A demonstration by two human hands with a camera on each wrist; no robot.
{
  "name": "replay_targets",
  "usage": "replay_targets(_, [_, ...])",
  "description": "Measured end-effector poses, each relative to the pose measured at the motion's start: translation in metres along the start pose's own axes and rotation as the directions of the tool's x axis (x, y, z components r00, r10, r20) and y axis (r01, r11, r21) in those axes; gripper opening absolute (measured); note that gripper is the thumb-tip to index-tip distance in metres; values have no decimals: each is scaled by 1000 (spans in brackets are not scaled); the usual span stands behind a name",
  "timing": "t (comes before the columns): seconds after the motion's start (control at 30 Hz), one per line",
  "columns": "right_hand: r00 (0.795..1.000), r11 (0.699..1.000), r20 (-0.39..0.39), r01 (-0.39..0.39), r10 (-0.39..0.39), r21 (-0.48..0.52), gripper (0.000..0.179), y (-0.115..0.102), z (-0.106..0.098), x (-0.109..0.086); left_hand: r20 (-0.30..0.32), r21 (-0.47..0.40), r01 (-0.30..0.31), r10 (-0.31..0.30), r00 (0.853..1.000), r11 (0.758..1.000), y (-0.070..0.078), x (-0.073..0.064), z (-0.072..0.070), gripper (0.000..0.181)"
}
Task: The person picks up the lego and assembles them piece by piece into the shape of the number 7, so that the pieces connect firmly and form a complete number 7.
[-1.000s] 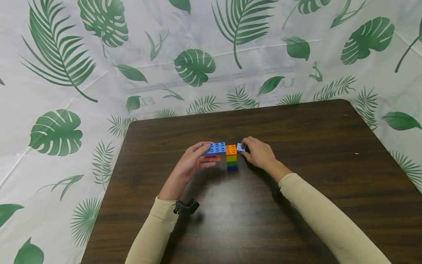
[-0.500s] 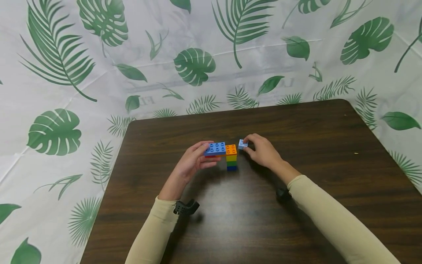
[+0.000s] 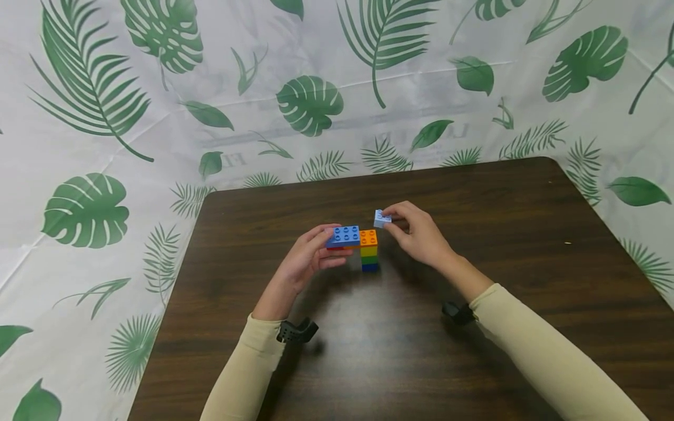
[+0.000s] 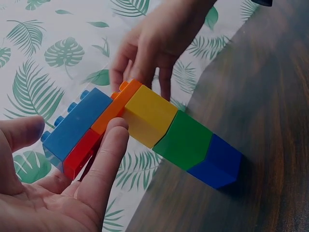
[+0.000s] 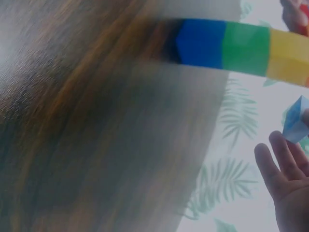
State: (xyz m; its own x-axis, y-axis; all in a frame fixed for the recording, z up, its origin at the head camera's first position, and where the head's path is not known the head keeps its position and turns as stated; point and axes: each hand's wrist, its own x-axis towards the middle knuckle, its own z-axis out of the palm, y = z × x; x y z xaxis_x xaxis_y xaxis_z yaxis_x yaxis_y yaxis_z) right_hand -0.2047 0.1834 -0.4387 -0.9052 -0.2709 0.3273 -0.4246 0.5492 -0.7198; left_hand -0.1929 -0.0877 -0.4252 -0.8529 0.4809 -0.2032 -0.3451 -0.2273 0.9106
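Note:
A column of toy building bricks stands on the table: dark blue brick [image 3: 370,267] at the bottom, then green brick [image 4: 183,140], yellow brick [image 4: 150,115] and orange brick [image 3: 368,238] on top. The orange piece reaches leftward, under a blue brick [image 3: 347,235] with a red brick [image 4: 81,153] below its outer end. My left hand [image 3: 308,257] holds this overhanging end, thumb over the blue brick and fingers beneath. Just behind and right of the column, my right hand [image 3: 421,237] pinches a small light blue brick [image 3: 380,221] between thumb and fingers, raised with its studs up.
The dark wooden table [image 3: 368,362] extends around the column. Behind it hangs a white sheet [image 3: 237,70] with green leaf prints. Each wrist carries a black band, the left wristband [image 3: 297,331] low over the table. A tiny yellowish speck [image 3: 567,242] lies at right.
My right hand has moved the light blue brick away from the column's right side, then up and slightly back to the left. The left hand and the column stay put.

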Motion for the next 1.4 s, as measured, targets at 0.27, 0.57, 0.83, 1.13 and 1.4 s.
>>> replay_targets(0.27, [999,999,3,41,-41,18,26,-25,-2,-4,0,8,-2,2,1000,1000,0,-1,0,47])
replay_targets(0.57, [992,993,28,121,-121,-7,30,-33,3,-7,-17,9,6,-6,1000,1000,0,1,0,44])
replay_targets(0.83, [976,976,30,216,-215,-31,31,-35,5,-9,-18,13,11,-11,1000,1000,1,1,1,44])
replay_targets(1.13, [962,957,40,274,-271,-92,27,-34,4,-12,-12,18,3,-3,1000,1000,1,2,1,43])
replay_targets(1.4, [961,955,66,274,-268,-116,29,-36,3,-13,-15,8,3,-3,1000,1000,0,2,1,43])
